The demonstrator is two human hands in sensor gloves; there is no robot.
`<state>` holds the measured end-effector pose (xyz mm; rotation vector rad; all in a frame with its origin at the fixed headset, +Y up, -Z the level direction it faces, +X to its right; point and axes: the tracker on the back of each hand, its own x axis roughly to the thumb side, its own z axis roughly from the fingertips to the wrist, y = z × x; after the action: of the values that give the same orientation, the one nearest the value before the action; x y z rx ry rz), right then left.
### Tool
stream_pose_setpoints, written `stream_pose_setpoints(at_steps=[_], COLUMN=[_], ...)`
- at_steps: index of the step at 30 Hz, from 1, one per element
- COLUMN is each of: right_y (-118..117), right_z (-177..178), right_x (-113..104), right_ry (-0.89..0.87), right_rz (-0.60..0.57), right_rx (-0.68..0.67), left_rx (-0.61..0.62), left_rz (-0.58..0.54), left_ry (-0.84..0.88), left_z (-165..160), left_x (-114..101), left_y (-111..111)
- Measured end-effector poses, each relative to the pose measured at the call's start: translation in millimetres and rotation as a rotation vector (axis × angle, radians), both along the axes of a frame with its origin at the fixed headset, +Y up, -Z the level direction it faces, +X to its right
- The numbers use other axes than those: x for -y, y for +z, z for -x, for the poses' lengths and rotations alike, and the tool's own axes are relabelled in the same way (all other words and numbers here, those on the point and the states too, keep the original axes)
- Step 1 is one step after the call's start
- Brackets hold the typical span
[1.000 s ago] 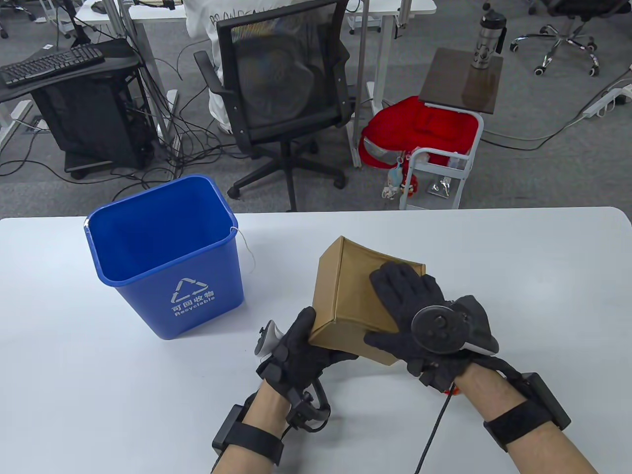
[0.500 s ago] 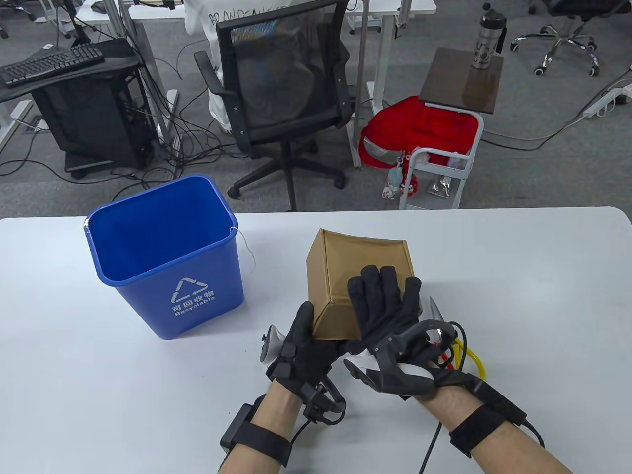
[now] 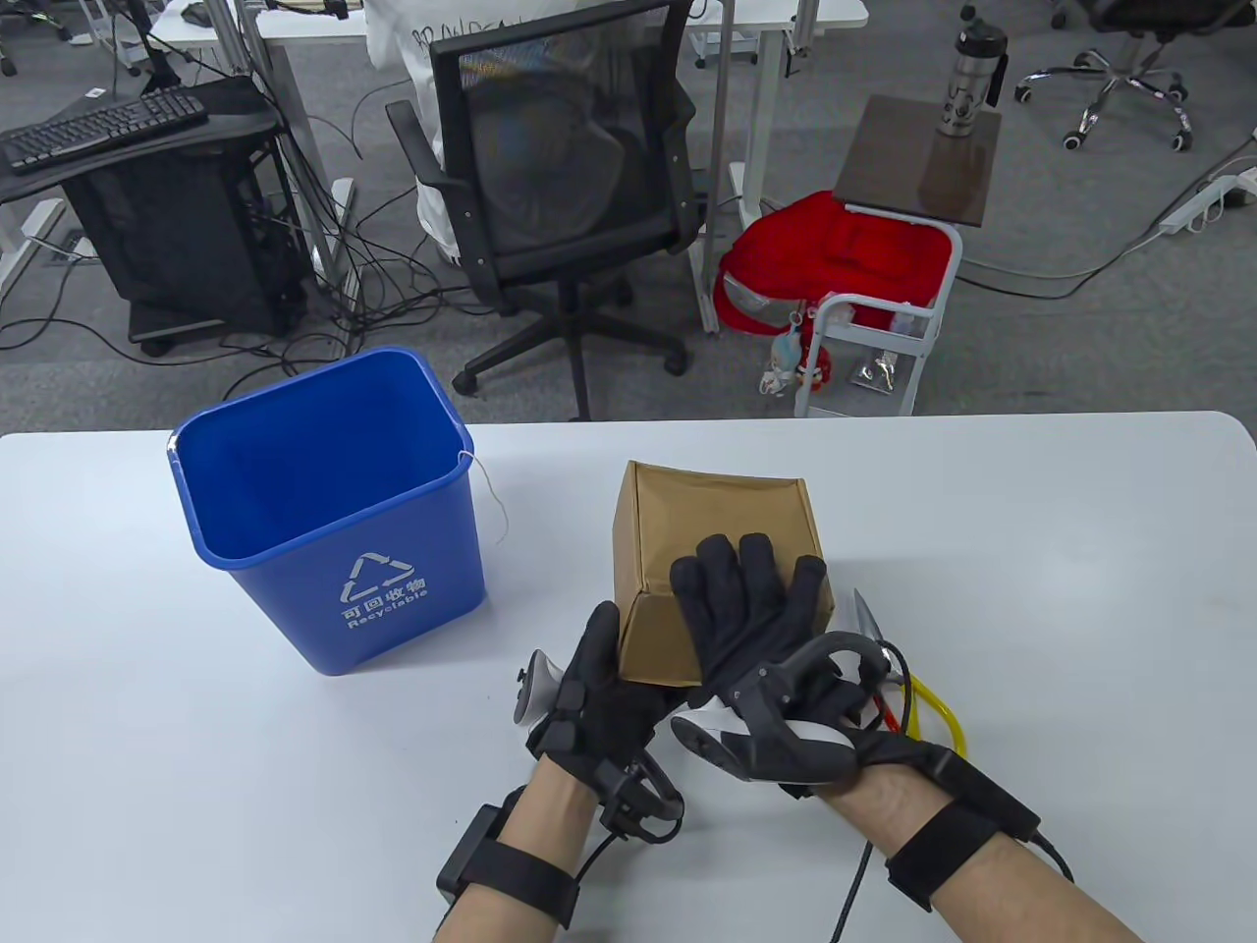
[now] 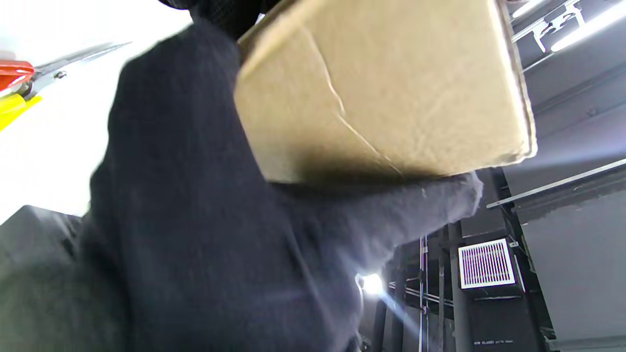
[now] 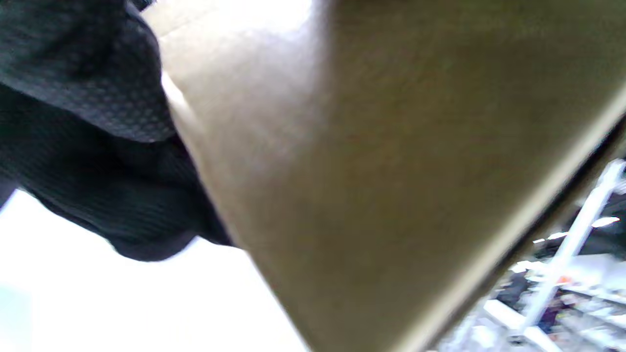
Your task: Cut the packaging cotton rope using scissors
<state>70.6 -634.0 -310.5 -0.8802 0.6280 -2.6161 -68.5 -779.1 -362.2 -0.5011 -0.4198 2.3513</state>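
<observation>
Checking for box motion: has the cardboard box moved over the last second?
Yes. The box turned and its top edge sits squarer to the blue bin, which stayed put.

Setting: open-plan office. Evidence: grey carpet floor [image 3: 1080, 324]; black mesh swivel chair [image 3: 560, 147]; black keyboard [image 3: 98, 128] on desk; black computer tower [image 3: 187, 246]; loose floor cables [image 3: 393, 285]; white power strip [image 3: 1203, 206]; second wheeled chair base [image 3: 1110, 83].
</observation>
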Motion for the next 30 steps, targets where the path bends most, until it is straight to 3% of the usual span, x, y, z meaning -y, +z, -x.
stream_pose_setpoints(at_steps=[6, 9, 11, 14, 17, 21, 24, 25, 28, 30], right_y=[12.4, 23.0, 20.3, 12.5, 3.0, 1.2, 1.9, 1.5, 2.3, 5.5], right_z=[0.1, 1.8, -0.8, -7.4, -16.9, -22.0, -25.6, -26.2, -21.5, -16.8], right_x=[-20.0, -44.9, -59.5, -75.0, -82.3, -86.4, -93.8, -95.5, -97.3, -96.9], right_ry=[-0.088, -0.168, -0.225, -0.291, -0.330, -0.352, -0.372, -0.390, -0.374, -0.366], right_rz=[0.121, 0.054, 0.120, 0.162, 0.183, 0.230, 0.214, 0.251, 0.276, 0.289], right_rx=[-0.107, -0.119, -0.099, -0.058, -0.027, -0.015, -0.015, -0.024, -0.029, -0.036], left_rx=[-0.014, -0.072, -0.133, -0.202, -0.133, -0.274, -0.419, -0.449, -0.332, -0.334], left_rz=[0.010, 0.026, 0.022, -0.063, -0.187, -0.216, -0.116, -0.135, -0.228, -0.244], left_ry=[0.020, -0.027, -0.088, -0.213, -0.217, -0.555, -0.725, -0.764, -0.884, -1.006], left_z=[7.7, 16.2, 22.1, 26.0, 22.6, 25.8, 28.8, 28.4, 24.4, 21.5], left_x=[1.1, 4.7, 4.8, -2.0, -12.8, -19.3, -20.0, -21.4, -33.2, -41.4], left_y=[-4.5, -6.9, -8.0, -7.6, -4.4, -2.6, 0.8, 0.5, 2.0, 4.7])
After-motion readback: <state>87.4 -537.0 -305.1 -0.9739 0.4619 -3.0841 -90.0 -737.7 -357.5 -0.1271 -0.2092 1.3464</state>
